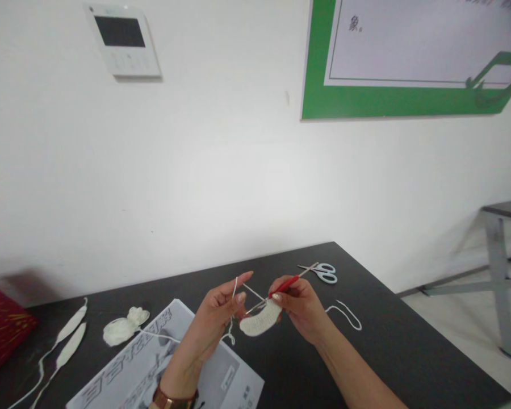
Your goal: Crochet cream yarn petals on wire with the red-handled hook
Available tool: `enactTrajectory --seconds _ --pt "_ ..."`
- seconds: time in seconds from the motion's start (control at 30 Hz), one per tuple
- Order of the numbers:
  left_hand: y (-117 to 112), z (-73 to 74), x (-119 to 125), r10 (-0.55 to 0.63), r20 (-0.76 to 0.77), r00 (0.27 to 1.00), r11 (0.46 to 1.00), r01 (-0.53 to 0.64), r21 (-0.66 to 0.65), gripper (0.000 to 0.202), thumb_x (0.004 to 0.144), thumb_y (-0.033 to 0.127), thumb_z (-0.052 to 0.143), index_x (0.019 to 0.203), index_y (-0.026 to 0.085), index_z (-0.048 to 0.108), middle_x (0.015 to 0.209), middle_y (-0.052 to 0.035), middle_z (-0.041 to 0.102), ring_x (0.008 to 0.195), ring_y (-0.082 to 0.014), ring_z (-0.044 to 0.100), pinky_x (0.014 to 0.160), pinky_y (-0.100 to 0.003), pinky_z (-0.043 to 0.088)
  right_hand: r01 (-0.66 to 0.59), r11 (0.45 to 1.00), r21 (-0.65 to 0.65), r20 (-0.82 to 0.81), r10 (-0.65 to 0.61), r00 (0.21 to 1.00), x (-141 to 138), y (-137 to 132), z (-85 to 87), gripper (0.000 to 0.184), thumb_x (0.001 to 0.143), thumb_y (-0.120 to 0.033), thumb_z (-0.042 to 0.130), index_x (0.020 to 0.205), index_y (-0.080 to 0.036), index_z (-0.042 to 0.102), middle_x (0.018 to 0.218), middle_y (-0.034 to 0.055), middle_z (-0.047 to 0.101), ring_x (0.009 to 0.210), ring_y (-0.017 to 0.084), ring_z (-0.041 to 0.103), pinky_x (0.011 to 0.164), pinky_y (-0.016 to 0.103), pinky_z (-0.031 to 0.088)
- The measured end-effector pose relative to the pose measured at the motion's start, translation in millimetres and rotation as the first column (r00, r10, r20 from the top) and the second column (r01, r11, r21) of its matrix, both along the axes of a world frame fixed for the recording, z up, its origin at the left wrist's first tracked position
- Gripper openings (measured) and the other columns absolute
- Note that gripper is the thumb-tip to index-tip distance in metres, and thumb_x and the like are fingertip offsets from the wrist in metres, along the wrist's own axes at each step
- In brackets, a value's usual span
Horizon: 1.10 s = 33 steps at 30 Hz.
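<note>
A small curved piece of white crochet (pixel 259 324) hangs between my two hands above the dark table. My left hand (pixel 215 309) pinches its left end, and white yarn (pixel 254 292) runs taut from the raised index finger to the work. In my right hand (pixel 300 307) is a crochet hook (pixel 286 283) with a red grip, held between thumb and fingers. Its tip points left, along the upper edge of the crochet. The right fingertips also touch the piece's right end. Fingers behind the crochet are partly hidden.
Light-blue scissors (pixel 327 274) lie beyond my right hand, near a loose yarn tail (pixel 349 312). Printed paper (pixel 132 363) sits under my left forearm. Left of it are a white yarn bundle (pixel 118 331) and two leaf-shaped crochet pieces (pixel 71 343). A red object (pixel 4 324) stands far left.
</note>
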<state>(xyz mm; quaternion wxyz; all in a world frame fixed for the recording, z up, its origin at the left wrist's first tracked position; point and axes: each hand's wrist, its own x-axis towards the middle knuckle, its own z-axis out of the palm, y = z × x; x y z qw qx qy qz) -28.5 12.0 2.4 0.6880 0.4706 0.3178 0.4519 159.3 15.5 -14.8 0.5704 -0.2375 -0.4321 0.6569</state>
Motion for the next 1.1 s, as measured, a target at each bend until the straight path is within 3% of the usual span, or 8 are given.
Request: enactTrajectory --seconds 0.13,0.23,0.33,0.4,0.5,0.63,0.9,1.1 --pt "5.1 -4.7 6.3 -0.081 0.370 0.926 0.971 0.157 -0.181 0.059 0.087 0.053 0.039 0.130 0.015 0.049 0.071 -0.0052 0.060 0.062 -0.0170 0.057 0.056 -0.029 0.045 0.057 0.997 -0.057 -0.108 -0.062 0.992 -6.7 -0.8 -1.5 0.012 0.066 -0.020 0.077 0.074 -0.015 0.069 0.058 -0.0011 0.064 0.048 0.008 0.057 0.042 0.017 0.048" --pt "4.2 -9.8 12.2 -0.093 0.482 0.871 0.965 0.198 -0.172 0.052 0.081 0.031 0.054 0.131 0.020 0.048 0.083 -0.0055 0.061 0.068 -0.0182 0.059 0.057 -0.029 0.046 0.072 0.992 -0.105 -0.149 -0.087 0.985 -12.0 -2.1 -3.4 0.015 0.064 -0.022 0.078 0.075 -0.017 0.069 0.059 -0.0010 0.065 0.048 0.010 0.058 0.042 0.018 0.049" --pt "-1.6 -12.6 19.4 -0.115 0.413 0.903 0.987 0.152 -0.059 0.084 0.062 0.005 0.065 0.138 0.026 0.037 0.092 -0.0052 0.062 0.076 -0.0192 0.061 0.066 -0.028 0.046 0.146 0.987 -0.062 -0.067 -0.150 0.986 -13.5 -3.1 -3.9 0.015 0.062 -0.021 0.079 0.073 -0.017 0.069 0.061 0.0002 0.067 0.049 0.011 0.059 0.044 0.020 0.048" --pt "-5.6 -12.5 24.6 -0.104 0.376 0.921 0.994 0.112 0.000 0.094 0.059 0.002 0.069 0.140 0.030 0.031 0.099 -0.0059 0.062 0.085 -0.0211 0.061 0.071 -0.029 0.045 0.271 0.962 0.013 0.012 -0.271 0.962 -12.2 -3.0 -2.9 0.013 0.062 -0.021 0.079 0.072 -0.018 0.070 0.066 0.0012 0.068 0.051 0.011 0.059 0.047 0.020 0.048" --pt "-8.3 -12.1 33.0 0.036 0.345 0.938 0.999 -0.035 -0.011 0.085 0.069 0.011 0.069 0.141 0.030 0.028 0.102 -0.0060 0.061 0.089 -0.0188 0.058 0.074 -0.028 0.044 0.379 0.913 0.150 0.119 -0.398 0.910 -10.1 -2.5 -1.3 0.009 0.064 -0.022 0.077 0.071 -0.018 0.072 0.068 0.0020 0.068 0.055 0.011 0.058 0.050 0.021 0.047" --pt "-8.8 -14.9 42.8 0.267 0.286 0.920 0.963 -0.260 -0.066 0.071 0.080 0.017 0.063 0.141 0.029 0.029 0.084 -0.0001 0.059 0.077 -0.0105 0.055 0.073 -0.022 0.042 0.334 0.913 0.236 0.240 -0.387 0.890 -11.5 -4.5 -0.2 0.007 0.065 -0.022 0.076 0.069 -0.017 0.072 0.065 0.0025 0.067 0.059 0.013 0.059 0.054 0.022 0.046" --pt "-16.0 -14.6 47.4 0.402 0.236 0.885 0.908 -0.418 0.023 0.081 0.074 0.020 0.069 0.140 0.036 0.027 0.076 0.0053 0.051 0.068 -0.0067 0.051 0.072 -0.020 0.043 0.213 0.961 0.176 0.171 -0.243 0.955 -6.5 -4.7 2.4 0.009 0.073 -0.026 0.071 0.072 -0.017 0.071 0.068 0.0015 0.066 0.062 0.010 0.057 0.058 0.021 0.045" --pt "-13.6 -5.3 44.3 0.486 0.171 0.857 0.862 -0.502 0.064 0.081 0.071 0.022 0.071 0.139 0.035 0.030 0.073 0.0060 0.049 0.062 -0.0052 0.049 0.063 -0.015 0.041 0.207 0.976 -0.066 -0.027 -0.209 0.978 -6.9 1.3 -3.6 0.014 0.070 -0.029 0.073 0.075 -0.016 0.071 0.065 0.0008 0.066 0.053 0.009 0.057 0.053 0.022 0.048"
